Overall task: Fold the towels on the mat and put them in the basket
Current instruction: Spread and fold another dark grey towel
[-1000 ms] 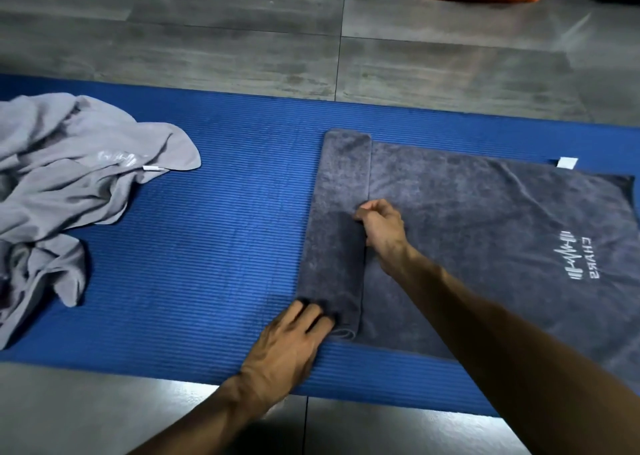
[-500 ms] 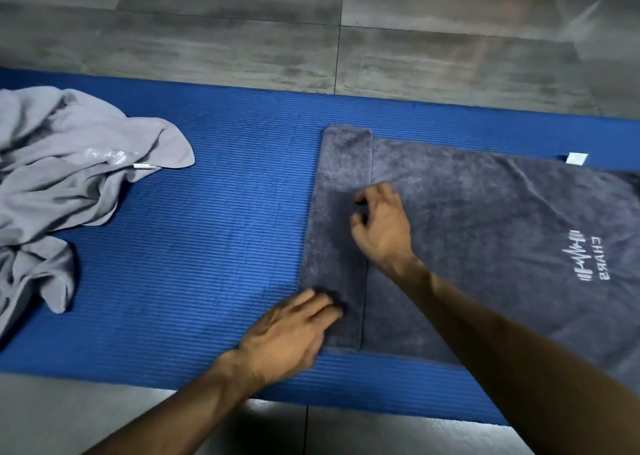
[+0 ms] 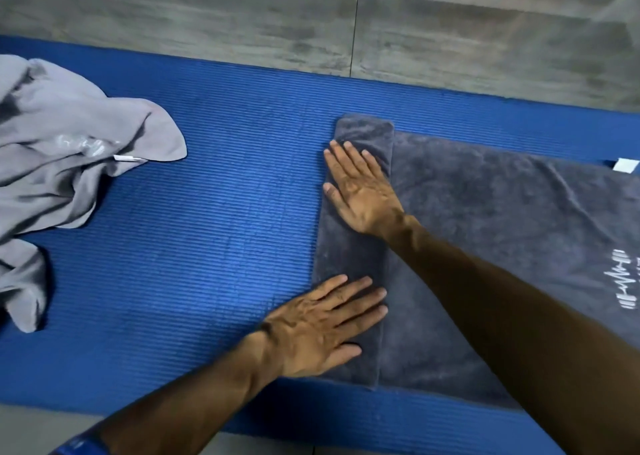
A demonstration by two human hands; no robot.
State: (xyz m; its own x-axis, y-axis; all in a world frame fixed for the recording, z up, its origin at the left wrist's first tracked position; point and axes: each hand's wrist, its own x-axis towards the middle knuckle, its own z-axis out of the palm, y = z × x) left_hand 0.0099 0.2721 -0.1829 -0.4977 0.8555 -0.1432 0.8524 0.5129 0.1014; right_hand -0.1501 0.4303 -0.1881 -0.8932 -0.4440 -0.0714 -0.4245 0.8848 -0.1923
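Grey floor tiles border a blue mat (image 3: 214, 246), ribbed, spread across the view. Nearest, the left hand (image 3: 318, 330) lies flat, fingers straight, on the near end of the folded strip (image 3: 349, 264) of the dark grey towel (image 3: 502, 246). Beyond it the right hand (image 3: 360, 191) lies flat too, fingers spread, on the strip's far half. Neither grips anything. To press this fold well, I would keep both palms down and slide them apart along the strip, so the crease sets straight and the strip's edge stays parallel to the towel's end. The towel's unfolded part runs off to the right, under the right forearm. Far left, well apart from both hands, a light grey towel (image 3: 69, 163) lies crumpled. No basket is in view.
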